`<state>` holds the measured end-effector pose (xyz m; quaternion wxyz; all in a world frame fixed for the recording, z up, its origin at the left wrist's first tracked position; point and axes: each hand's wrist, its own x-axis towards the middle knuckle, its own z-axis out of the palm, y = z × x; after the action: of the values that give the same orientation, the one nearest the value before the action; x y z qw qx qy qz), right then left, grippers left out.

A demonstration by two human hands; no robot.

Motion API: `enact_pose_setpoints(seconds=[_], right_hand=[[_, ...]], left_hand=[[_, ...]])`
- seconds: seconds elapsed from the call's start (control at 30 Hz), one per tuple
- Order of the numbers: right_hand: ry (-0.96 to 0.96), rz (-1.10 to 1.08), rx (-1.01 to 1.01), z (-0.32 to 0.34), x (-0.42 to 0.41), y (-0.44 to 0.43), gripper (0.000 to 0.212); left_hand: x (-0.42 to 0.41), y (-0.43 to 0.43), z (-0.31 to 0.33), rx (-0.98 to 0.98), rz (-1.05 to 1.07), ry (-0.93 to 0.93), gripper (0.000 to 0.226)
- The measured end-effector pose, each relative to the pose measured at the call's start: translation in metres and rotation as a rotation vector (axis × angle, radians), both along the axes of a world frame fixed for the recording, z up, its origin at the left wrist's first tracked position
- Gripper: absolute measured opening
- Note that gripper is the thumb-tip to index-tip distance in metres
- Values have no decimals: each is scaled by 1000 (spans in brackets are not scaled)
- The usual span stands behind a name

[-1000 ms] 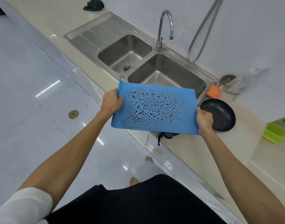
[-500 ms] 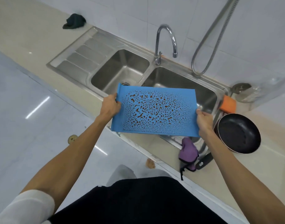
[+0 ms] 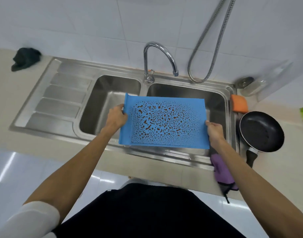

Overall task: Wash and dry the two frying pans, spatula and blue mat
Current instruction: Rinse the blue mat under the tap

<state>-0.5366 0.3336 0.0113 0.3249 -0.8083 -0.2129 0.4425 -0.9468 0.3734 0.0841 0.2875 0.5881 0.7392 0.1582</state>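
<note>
The metal sink (image 3: 44, 129) and tap (image 3: 161, 50) are shining smooth, the blue mat (image 3: 164, 124) is looking like bendy plastic, and the frying pan (image 3: 261, 131) is looking dull.

Kitchen, likely domestic: double sink (image 3: 102, 103)

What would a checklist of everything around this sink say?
Surface: beige counter with a steel double sink.
Job's things: blue mat, spotted brown, held over the sink; one black frying pan on the counter; the rest not seen.
Clutter: orange sponge, purple cloth, dark cloth.
Hands: left hand and right hand grip the mat's side edges.
Cables: metal shower hose.
Surroundings: tap, white tiled wall, glossy floor.
</note>
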Motion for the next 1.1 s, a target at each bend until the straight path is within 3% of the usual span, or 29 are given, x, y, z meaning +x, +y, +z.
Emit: enact_pose_setpoints(seconds=[0.43, 0.77, 1.1], right_hand=[[30, -180, -105, -42, -39, 38, 22], [20, -104, -123, -45, -35, 74, 15], [81, -115, -143, -56, -32, 84, 32]], left_hand=[[-34, 107, -60, -194, -136, -92, 53], [-22, 137, -78, -252, -87, -147, 50], [-14, 152, -78, -240, -83, -131, 45]])
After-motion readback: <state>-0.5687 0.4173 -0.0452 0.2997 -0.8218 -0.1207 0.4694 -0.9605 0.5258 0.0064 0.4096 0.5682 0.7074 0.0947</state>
